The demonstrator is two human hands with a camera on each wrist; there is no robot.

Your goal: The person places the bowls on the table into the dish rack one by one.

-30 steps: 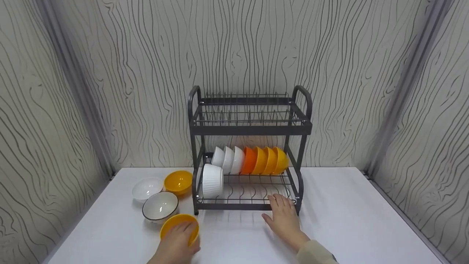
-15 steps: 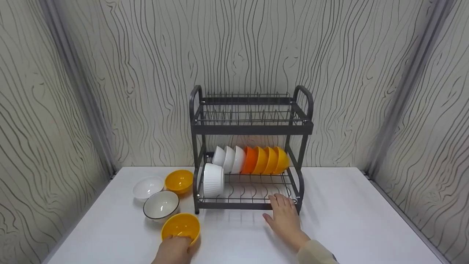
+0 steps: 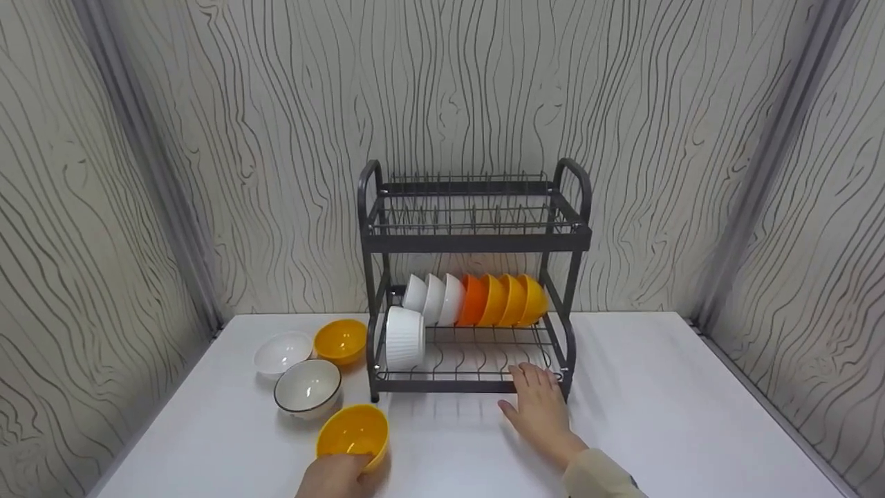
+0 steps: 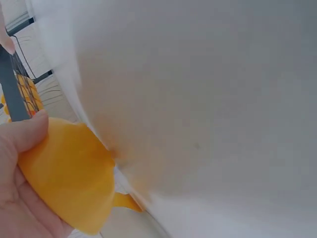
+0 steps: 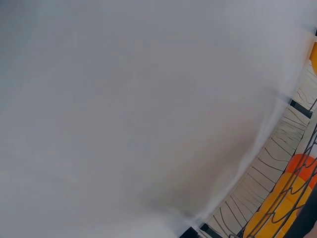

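Observation:
My left hand (image 3: pixel 335 476) grips a yellow bowl (image 3: pixel 354 432) by its near rim at the front left of the table. In the left wrist view the thumb and fingers hold the bowl (image 4: pixel 74 168) from both sides, and the bowl is tilted. My right hand (image 3: pixel 541 411) lies with fingers extended over the front rail of a black two-tier dish rack (image 3: pixel 477 243), near its right corner. Within the lower tier, a row of white bowls (image 3: pixel 453 299), an orange bowl (image 3: pixel 473 301) and yellow bowls (image 3: pixel 532 301) stands on edge. A ribbed white bowl (image 3: pixel 404 339) stands on edge in front of them.
Left of the rack, a white bowl (image 3: pixel 283 353), a dark-rimmed white bowl (image 3: pixel 308 387) and another yellow bowl (image 3: pixel 341 342) sit upright on the white table (image 3: pixel 643 401). Wood-patterned panels (image 3: pixel 290 173) enclose the back and sides.
My left hand has shifted from over the bowl to its near rim, and the bowl has moved slightly right. The right hand stays on the rack's front rail.

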